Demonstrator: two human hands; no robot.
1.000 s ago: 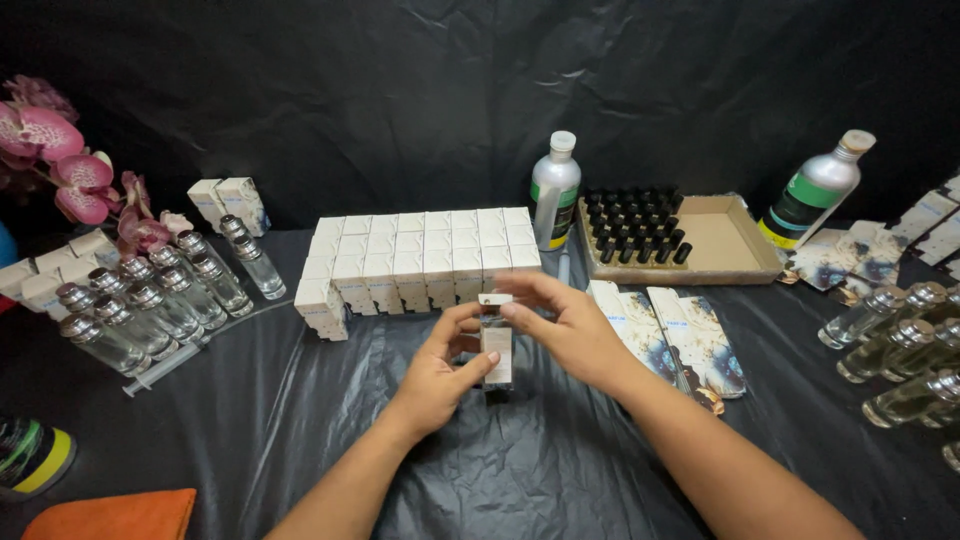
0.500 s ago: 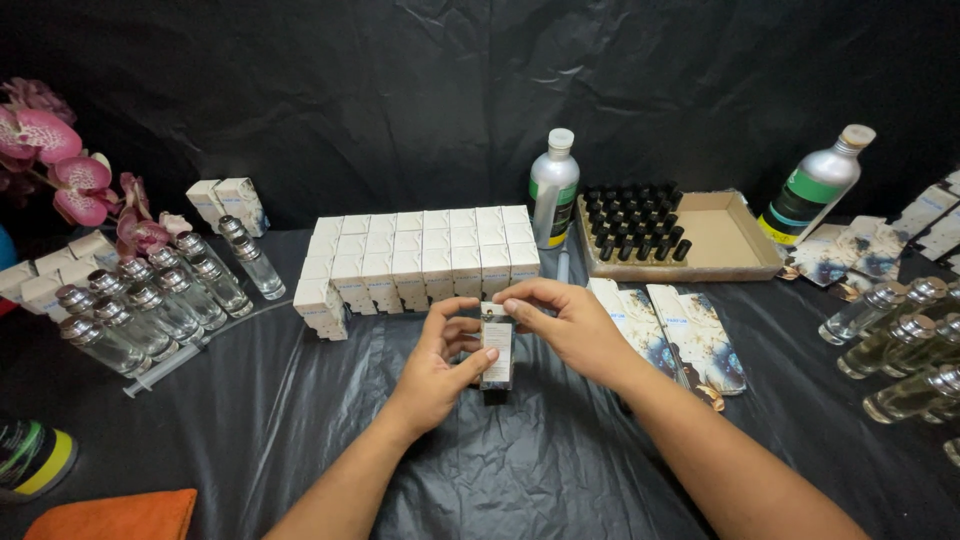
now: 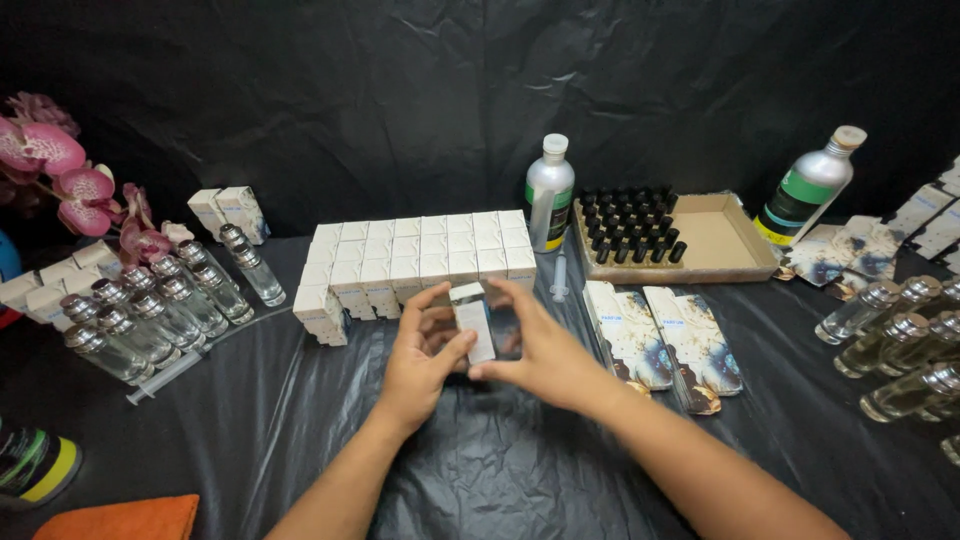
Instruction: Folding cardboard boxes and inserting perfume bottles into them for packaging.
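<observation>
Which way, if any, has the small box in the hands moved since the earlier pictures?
Yes. The small box has shifted up and slightly left, closer to the block of white boxes. Both the left hand and right hand hold it.

So the counter [image 3: 480, 470] is covered in crinkly black plastic sheeting. Just past the hands sits a block of small white cardboard boxes [image 3: 420, 260]. Off to the left there's a cluster of clear glass bottles with silver caps [image 3: 150, 310] and a clear plastic syringe [image 3: 170, 368]. To the right lie flat printed carton sleeves [image 3: 660, 340], with a shallow brown cardboard tray of black caps [image 3: 730, 240] beyond them, and more clear glass bottles of yellowish liquid [image 3: 900, 350] far right.
</observation>
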